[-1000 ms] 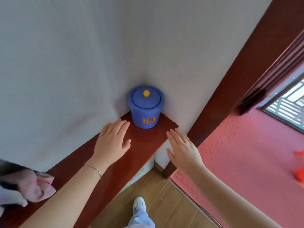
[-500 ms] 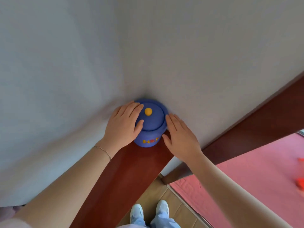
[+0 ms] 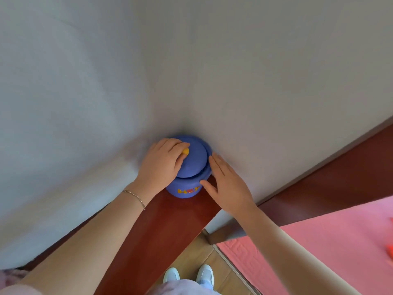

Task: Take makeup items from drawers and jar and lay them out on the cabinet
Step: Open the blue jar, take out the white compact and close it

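Note:
A blue jar with yellow and red letters stands in the wall corner at the far end of the dark red cabinet top. Its blue lid is tilted, lifted at the near edge. My left hand pinches the lid's yellow knob between thumb and fingers. My right hand lies flat against the jar's right side, fingers together, thumb on the jar's front. The inside of the jar is hidden.
White walls meet right behind the jar. A dark red door frame runs to the right. A pink mat covers the floor at right, wooden floor and my white shoes below. Pink cloth shows at lower left.
Both hands reached from the cabinet top to the jar. My left hand moved from the jar's side onto the knob, and the lid has tipped up.

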The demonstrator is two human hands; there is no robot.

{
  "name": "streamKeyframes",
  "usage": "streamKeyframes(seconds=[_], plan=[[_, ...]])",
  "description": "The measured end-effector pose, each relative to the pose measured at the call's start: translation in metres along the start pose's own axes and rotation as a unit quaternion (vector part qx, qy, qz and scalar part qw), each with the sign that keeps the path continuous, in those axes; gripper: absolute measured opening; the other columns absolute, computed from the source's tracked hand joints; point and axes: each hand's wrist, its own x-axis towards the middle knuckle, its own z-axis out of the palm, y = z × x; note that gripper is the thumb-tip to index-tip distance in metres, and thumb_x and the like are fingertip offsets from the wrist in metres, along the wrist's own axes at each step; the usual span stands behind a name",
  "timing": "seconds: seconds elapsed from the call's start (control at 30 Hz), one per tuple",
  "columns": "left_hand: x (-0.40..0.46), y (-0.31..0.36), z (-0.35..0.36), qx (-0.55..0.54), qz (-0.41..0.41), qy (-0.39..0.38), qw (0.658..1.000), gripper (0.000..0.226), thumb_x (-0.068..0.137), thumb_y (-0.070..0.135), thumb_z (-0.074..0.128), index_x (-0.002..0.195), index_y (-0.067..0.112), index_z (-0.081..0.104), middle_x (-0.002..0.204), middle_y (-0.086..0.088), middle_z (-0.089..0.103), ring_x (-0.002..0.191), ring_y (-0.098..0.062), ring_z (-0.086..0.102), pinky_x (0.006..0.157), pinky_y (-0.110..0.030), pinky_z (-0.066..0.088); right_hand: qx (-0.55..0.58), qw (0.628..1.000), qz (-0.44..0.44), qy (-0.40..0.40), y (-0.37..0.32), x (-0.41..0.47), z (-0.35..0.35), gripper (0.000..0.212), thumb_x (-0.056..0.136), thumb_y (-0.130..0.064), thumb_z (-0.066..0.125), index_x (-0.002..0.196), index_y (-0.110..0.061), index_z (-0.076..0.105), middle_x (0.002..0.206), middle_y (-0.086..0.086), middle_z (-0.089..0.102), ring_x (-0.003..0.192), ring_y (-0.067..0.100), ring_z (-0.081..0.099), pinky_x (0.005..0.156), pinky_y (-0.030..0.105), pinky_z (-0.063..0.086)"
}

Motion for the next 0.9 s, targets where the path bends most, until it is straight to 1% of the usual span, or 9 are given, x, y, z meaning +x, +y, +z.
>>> streamKeyframes(seconds=[0.13, 0.23, 0.3, 0.33, 0.4, 0.47, 0.67, 0.77, 0.9], plan=[[-0.019, -0.005, -0.020, -0.028, -0.036, 0.057, 0.997, 0.027, 0.089, 0.020, 0.049, 0.107, 0.009, 0.065, 0.099, -0.006, 0.065, 0.090, -0.022, 0.053, 0.082, -0.030, 0.039, 0.011, 1.000, -0.009, 0.015, 0.004, -0.002, 0.003, 0.085, 0.089, -0.067, 0.014, 0.138, -0.002, 0.041, 0.143, 0.012, 0.043, 0.131, 0.023, 0.041, 0.101, 0.028, 0.030], [-0.051, -0.012, -0.036, -0.027, -0.071, 0.073, 0.994, 0.028, 0.088, 0.020, 0.050, 0.109, 0.009, 0.064, 0.102, -0.006, 0.064, 0.093, -0.018, 0.049, 0.083, -0.028, 0.039, 0.017, 0.999, -0.016, 0.025, 0.007, -0.002, 0.007, 0.088, 0.087, -0.070, 0.013, 0.141, -0.004, 0.037, 0.146, 0.010, 0.038, 0.133, 0.020, 0.037, 0.105, 0.027, 0.028], [-0.076, -0.017, -0.043, -0.021, -0.095, 0.070, 0.993, 0.028, 0.088, 0.020, 0.050, 0.109, 0.009, 0.064, 0.102, -0.005, 0.063, 0.095, -0.018, 0.050, 0.083, -0.028, 0.040, 0.024, 0.999, -0.015, 0.033, 0.008, -0.001, 0.011, 0.085, 0.086, -0.068, 0.022, 0.141, -0.005, 0.036, 0.147, 0.009, 0.036, 0.134, 0.020, 0.036, 0.104, 0.026, 0.028], [-0.089, -0.019, -0.044, -0.017, -0.106, 0.067, 0.992, 0.027, 0.088, 0.021, 0.050, 0.108, 0.010, 0.064, 0.101, -0.004, 0.063, 0.095, -0.018, 0.051, 0.083, -0.030, 0.041, 0.026, 0.999, -0.014, 0.039, 0.009, -0.001, 0.012, 0.081, 0.086, -0.064, 0.028, 0.141, -0.005, 0.036, 0.147, 0.009, 0.036, 0.133, 0.021, 0.037, 0.103, 0.027, 0.029], [-0.114, -0.024, -0.044, -0.006, -0.120, 0.051, 0.991, 0.025, 0.088, 0.021, 0.050, 0.107, 0.011, 0.063, 0.099, -0.003, 0.064, 0.093, -0.019, 0.053, 0.081, -0.031, 0.042, 0.027, 0.999, -0.010, 0.045, 0.010, -0.001, 0.015, 0.077, 0.085, -0.057, 0.033, 0.140, -0.004, 0.037, 0.147, 0.010, 0.037, 0.132, 0.024, 0.038, 0.103, 0.031, 0.032], [-0.138, -0.027, -0.041, 0.003, -0.128, 0.023, 0.992, 0.023, 0.089, 0.020, 0.048, 0.105, 0.012, 0.062, 0.097, -0.001, 0.064, 0.089, -0.019, 0.053, 0.077, -0.032, 0.042, 0.023, 0.999, -0.012, 0.046, 0.010, -0.001, 0.017, 0.076, 0.085, -0.055, 0.033, 0.139, -0.001, 0.037, 0.146, 0.012, 0.037, 0.132, 0.025, 0.037, 0.103, 0.035, 0.034], [-0.189, -0.029, -0.022, 0.009, -0.182, -0.049, 0.982, 0.023, 0.088, 0.023, 0.045, 0.102, 0.015, 0.062, 0.094, 0.002, 0.063, 0.082, -0.020, 0.055, 0.073, -0.030, 0.039, 0.010, 0.998, -0.019, 0.055, 0.013, -0.001, 0.023, 0.073, 0.087, -0.051, 0.034, 0.139, 0.001, 0.037, 0.146, 0.013, 0.037, 0.131, 0.023, 0.034, 0.102, 0.038, 0.037], [-0.196, -0.029, -0.014, 0.004, -0.194, -0.061, 0.979, 0.025, 0.088, 0.024, 0.045, 0.103, 0.015, 0.063, 0.093, 0.002, 0.063, 0.086, -0.015, 0.051, 0.074, -0.027, 0.039, 0.009, 0.998, -0.014, 0.059, 0.013, -0.001, 0.024, 0.077, 0.088, -0.056, 0.031, 0.139, 0.001, 0.037, 0.146, 0.012, 0.037, 0.132, 0.023, 0.035, 0.103, 0.036, 0.035], [-0.197, -0.028, -0.004, -0.007, -0.203, -0.080, 0.976, 0.024, 0.086, 0.025, 0.046, 0.102, 0.017, 0.062, 0.092, 0.004, 0.063, 0.084, -0.014, 0.052, 0.072, -0.025, 0.039, 0.017, 0.998, -0.013, 0.062, 0.013, -0.002, 0.025, 0.074, 0.087, -0.053, 0.033, 0.140, -0.001, 0.036, 0.147, 0.011, 0.036, 0.133, 0.021, 0.035, 0.104, 0.033, 0.032]])
